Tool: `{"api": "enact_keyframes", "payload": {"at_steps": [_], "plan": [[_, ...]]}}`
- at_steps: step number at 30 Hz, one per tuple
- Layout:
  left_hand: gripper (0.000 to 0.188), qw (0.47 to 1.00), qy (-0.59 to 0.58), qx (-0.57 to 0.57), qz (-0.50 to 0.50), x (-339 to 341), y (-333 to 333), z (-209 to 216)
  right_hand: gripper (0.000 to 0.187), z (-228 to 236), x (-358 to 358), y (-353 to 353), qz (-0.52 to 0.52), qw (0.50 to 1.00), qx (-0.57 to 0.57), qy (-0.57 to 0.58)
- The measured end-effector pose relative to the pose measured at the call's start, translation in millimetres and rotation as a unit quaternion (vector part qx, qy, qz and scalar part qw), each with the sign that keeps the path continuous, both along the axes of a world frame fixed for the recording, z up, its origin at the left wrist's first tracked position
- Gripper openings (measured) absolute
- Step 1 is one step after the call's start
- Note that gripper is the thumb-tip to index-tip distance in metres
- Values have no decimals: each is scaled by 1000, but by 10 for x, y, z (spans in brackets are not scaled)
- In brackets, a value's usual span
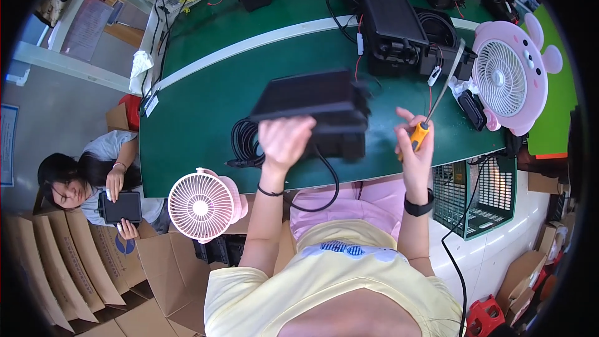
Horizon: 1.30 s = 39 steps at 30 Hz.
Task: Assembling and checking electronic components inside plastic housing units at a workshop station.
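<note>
A black plastic case [306, 97] with a broad flat lid is held tilted above the green table by my left hand [284, 140], gripping its near left edge. The case is slightly blurred, and what is inside it cannot be seen. A black cable [337, 181] loops down from its underside past the table's near edge, and coiled cable [243, 140] lies left of it. My right hand [415, 143], right of the case, is closed on a screwdriver [420, 132] with a yellow-orange handle. Its long metal shaft points up and away.
Several black cases [393, 22] with wires stand along the far side. A pink animal-shaped fan [499, 75] is at right; a smaller pale fan [199, 206] is at the near left. A co-worker [118, 156] at left holds a black case. Below right stands a green crate [474, 203].
</note>
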<state>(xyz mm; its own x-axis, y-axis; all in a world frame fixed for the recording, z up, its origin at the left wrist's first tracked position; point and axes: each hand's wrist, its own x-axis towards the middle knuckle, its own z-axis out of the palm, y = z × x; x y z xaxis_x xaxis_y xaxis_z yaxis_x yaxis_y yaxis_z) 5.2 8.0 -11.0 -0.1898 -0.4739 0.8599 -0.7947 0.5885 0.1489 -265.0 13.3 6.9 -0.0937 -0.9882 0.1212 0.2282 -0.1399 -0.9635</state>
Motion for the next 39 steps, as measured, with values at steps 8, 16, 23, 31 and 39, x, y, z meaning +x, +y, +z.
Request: {"api": "enact_keyframes", "payload": {"at_steps": [8,16,23,31,39], "plan": [[42,993,-72,47,82,-728,511,-176,28,-331,184,22,-58,994,45,-83],[48,978,-130,33,159,-1082,509,-439,28,-423,274,41,-63,998,-14,-27],[46,955,-114,95,256,-243,-299,-375,15,-590,153,-61,-2,999,45,26],[74,838,-72,136,523,1116,-1173,-288,8,-742,191,-8,9,976,-8,215],[23,957,-23,3,288,791,-1743,-211,10,-776,190,17,-41,993,24,105]]}}
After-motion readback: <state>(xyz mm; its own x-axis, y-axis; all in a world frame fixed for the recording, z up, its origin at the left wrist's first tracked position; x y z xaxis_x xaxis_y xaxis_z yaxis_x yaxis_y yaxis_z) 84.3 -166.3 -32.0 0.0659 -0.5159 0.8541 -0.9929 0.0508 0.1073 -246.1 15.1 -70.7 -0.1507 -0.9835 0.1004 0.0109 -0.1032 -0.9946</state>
